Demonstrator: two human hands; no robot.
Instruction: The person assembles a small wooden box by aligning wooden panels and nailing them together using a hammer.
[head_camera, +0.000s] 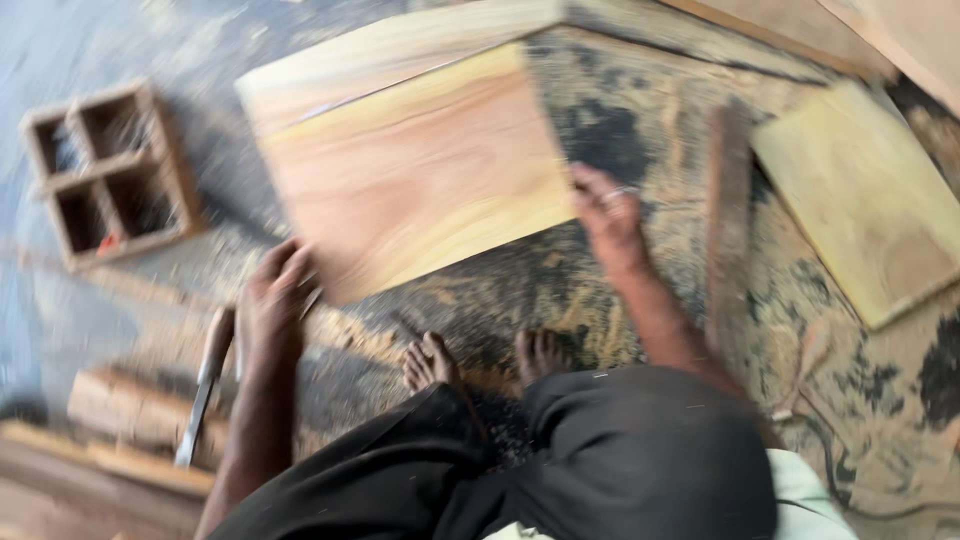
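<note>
Between your two hands you have a flat rectangular wooden board (415, 170), pale orange-pink with yellow edge bands and brown grain lines. Far from your left hand (272, 300) stands a dark brown four-compartment wooden box (165, 160). Beyond your right hand (608, 215) lies a yellowish square wooden panel (865, 200).

a broad, pale reddish wooden board (415, 170) with streaked grain was tilted above the sawdust-strewn floor, gripped at two opposite edges.

Soft, even daylight, faint shadows, heavy motion blur across the whole frame.
</note>
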